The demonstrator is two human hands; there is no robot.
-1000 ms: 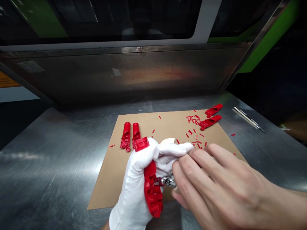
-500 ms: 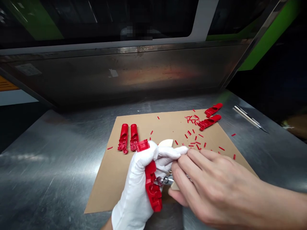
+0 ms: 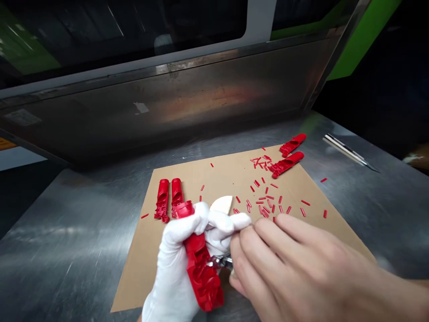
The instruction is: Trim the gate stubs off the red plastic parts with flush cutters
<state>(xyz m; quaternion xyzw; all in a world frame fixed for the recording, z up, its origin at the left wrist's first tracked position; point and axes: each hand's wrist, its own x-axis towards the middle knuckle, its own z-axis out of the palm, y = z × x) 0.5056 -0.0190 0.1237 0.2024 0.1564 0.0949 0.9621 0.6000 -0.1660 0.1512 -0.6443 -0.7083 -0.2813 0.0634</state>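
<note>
My left hand (image 3: 181, 264), in a white glove, is closed around a red plastic molded part (image 3: 203, 273). The part is tilted, its upper end poking out above the thumb and its hollow, ribbed side showing. My bare right hand (image 3: 291, 264) is wrapped round a pair of nippers (image 3: 221, 261); only their metal jaws show, touching the edge of the red part or very close to it. The handles are hidden behind my right fingers. The fingertips of both hands meet just above the tool.
A cardboard sheet (image 3: 134, 277) covers part of the metal table (image 3: 67, 250). Two red parts (image 3: 161, 200) stand at its left, two more (image 3: 287, 164) at its far right. Many red offcuts (image 3: 266, 201) lie scattered. A cream wedge-shaped piece (image 3: 222, 204) is behind my hands; a craft knife (image 3: 351, 152) lies right.
The view has shifted and tilted slightly. The red part in my left hand has turned to show more of its hollow side. The nippers' jaws stay at its edge.
</note>
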